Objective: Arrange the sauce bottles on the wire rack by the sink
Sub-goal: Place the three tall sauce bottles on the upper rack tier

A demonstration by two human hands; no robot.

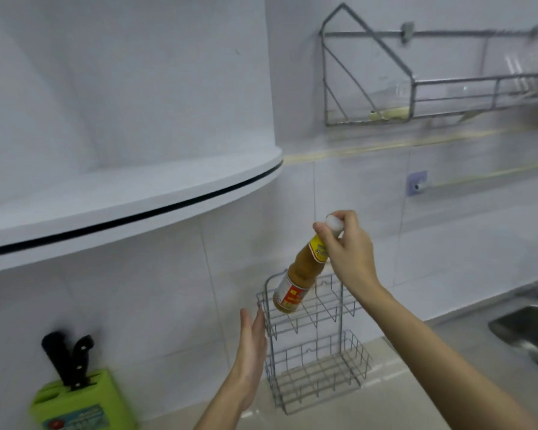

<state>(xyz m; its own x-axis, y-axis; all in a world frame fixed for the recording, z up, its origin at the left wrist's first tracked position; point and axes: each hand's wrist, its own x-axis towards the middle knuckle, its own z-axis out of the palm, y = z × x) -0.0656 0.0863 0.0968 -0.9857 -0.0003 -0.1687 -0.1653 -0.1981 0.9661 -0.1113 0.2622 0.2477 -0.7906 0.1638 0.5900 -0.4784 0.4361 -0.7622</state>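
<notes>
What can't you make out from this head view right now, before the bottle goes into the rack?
- Sauce bottle label: too small and tilted to read; the right hand covers its cap and neck.
- Wire rack upper basket: partly hidden behind the bottle.
- Sink: cut off by the right edge.
- Wall rack contents: blurred.
- Other sauce bottles: none in view.
- Left hand: open, edge-on.

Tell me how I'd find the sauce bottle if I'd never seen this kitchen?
Find the white tiled wall left of the steel sink, then the small two-tier wire rack standing on the counter against it. Just above its top basket, the right hand holds the sauce bottle tilted by its white cap. It is the only bottle in view, orange-brown with yellow and red labels.
</notes>
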